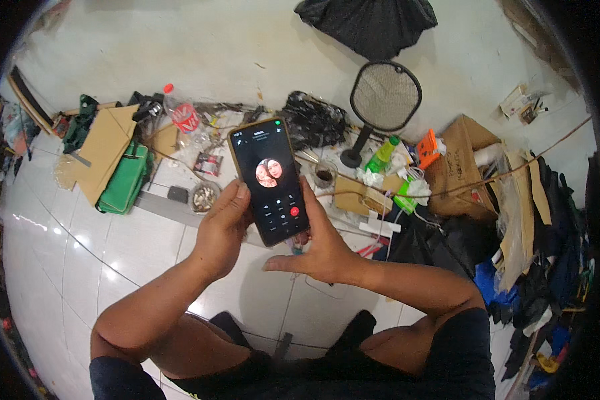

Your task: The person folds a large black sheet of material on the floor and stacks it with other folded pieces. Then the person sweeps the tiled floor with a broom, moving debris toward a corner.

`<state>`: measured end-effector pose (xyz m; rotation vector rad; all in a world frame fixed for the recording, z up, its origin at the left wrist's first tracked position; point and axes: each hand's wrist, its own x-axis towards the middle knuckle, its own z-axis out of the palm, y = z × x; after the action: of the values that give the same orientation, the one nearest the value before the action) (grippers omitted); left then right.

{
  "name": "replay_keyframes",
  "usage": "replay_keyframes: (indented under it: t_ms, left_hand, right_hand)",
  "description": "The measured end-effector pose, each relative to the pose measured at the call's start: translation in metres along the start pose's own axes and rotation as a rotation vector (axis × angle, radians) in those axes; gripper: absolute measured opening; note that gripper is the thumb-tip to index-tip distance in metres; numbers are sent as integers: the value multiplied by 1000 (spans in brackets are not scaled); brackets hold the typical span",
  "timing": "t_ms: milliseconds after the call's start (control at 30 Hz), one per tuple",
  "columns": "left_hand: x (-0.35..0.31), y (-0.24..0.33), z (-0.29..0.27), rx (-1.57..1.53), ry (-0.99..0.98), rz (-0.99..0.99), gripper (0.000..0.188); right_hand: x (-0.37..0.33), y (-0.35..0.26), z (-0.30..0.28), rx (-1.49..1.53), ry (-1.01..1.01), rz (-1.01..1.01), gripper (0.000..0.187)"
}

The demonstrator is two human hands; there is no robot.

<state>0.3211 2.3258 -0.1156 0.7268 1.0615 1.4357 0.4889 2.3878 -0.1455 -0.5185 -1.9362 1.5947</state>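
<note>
A smartphone [271, 195] in a brownish case is held upright in front of me, its dark screen lit with a call display: a round picture and a red button. My left hand [225, 230] grips its left edge, the thumb lying along the side. On the other side, my right hand [323, 250] supports the lower right edge with its fingers, while the thumb sticks out to the left below the phone. The fingers behind the phone are mostly hidden.
Along the wall lie a green case [125, 180], cardboard sheets [105, 150], a plastic bottle [180, 110], an ashtray of butts [205, 197], a glass [325, 175], a racket-shaped mesh swatter [385, 97], a green bottle [382, 155] and a cardboard box [457, 167]. Dark cloth [540, 327] piles up at the right.
</note>
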Motion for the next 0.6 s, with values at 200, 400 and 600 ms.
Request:
replay_keyframes:
  t_ms: [200,400,600]
  left_hand:
    - [-7,-5,0,301,-48,-176,41]
    - [-29,37,-32,947,-138,-276,41]
    - [-42,56,-42,835,34,-190,42]
  right_hand:
    - [-19,29,-8,-251,110,-9,109]
    - [-55,94,-36,-282,59,276,100]
    - [-77,184,-35,-544,62,440,95]
